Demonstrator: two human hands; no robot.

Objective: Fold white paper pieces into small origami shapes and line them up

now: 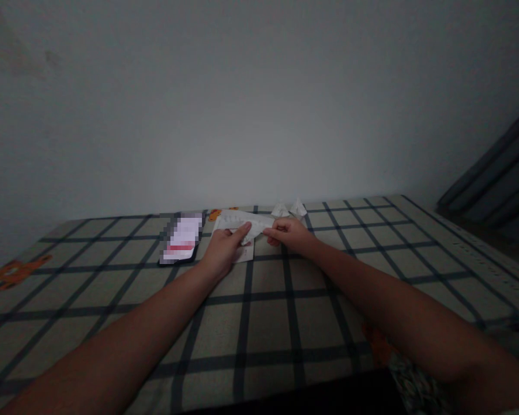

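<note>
A thin white paper [255,226], with faint marks along its upper left, is stretched between my hands above the checked cloth. My left hand [226,246] pinches its near left part, thumb on top. At the right end, my right hand [290,235] has its fingers curled and thumb pressed on the paper's edge. Beneath the held paper lies a white sheet or card [246,252] with small reddish marks, mostly hidden by the left hand. Just behind the right hand stand two small folded white paper pieces [298,207].
A phone [182,239] with a lit, blurred-out screen lies left of my hands. The surface carries a checked cloth [216,351] with orange figures [19,272]. A pale wall [259,115] rises behind it, and grey folded fabric [497,161] hangs at the right.
</note>
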